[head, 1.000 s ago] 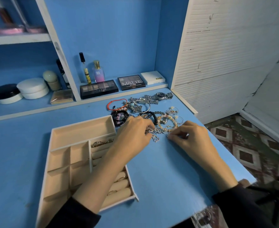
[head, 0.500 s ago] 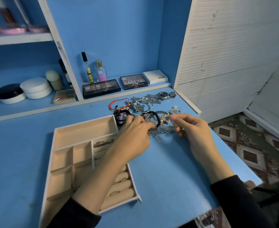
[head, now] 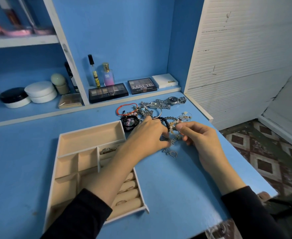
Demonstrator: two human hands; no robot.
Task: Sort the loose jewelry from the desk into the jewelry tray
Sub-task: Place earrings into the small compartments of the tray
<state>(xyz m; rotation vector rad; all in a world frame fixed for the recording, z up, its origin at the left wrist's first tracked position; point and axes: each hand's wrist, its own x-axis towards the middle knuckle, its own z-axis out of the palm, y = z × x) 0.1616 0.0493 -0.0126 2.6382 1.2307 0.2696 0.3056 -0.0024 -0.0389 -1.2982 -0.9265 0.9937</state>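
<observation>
A beige jewelry tray (head: 90, 130) with several compartments lies on the blue desk. One slot holds a silver piece (head: 107, 150), and the ring rolls (head: 124, 202) hold rings. Right of the tray is a tangled jewelry pile (head: 150, 111) with a red cord bracelet (head: 126, 109), a black bead bracelet (head: 130, 121) and silver watches (head: 172, 100). My left hand (head: 148, 135) reaches across the tray and pinches a silver charm chain (head: 172, 153) that trails onto the desk. My right hand (head: 200, 137) pinches a pale beaded bracelet (head: 173, 125) at the pile's near edge.
On the low shelf behind the pile stand eyeshadow palettes (head: 108, 92), a white box (head: 165, 81), a perfume bottle (head: 108, 75) and cream jars (head: 40, 92). The desk's right edge (head: 245, 161) drops to a patterned floor. A white slatted wall is at the right.
My right hand has lifted off the desk and closed on the beaded bracelet at the pile. My left hand has stayed on the silver chain.
</observation>
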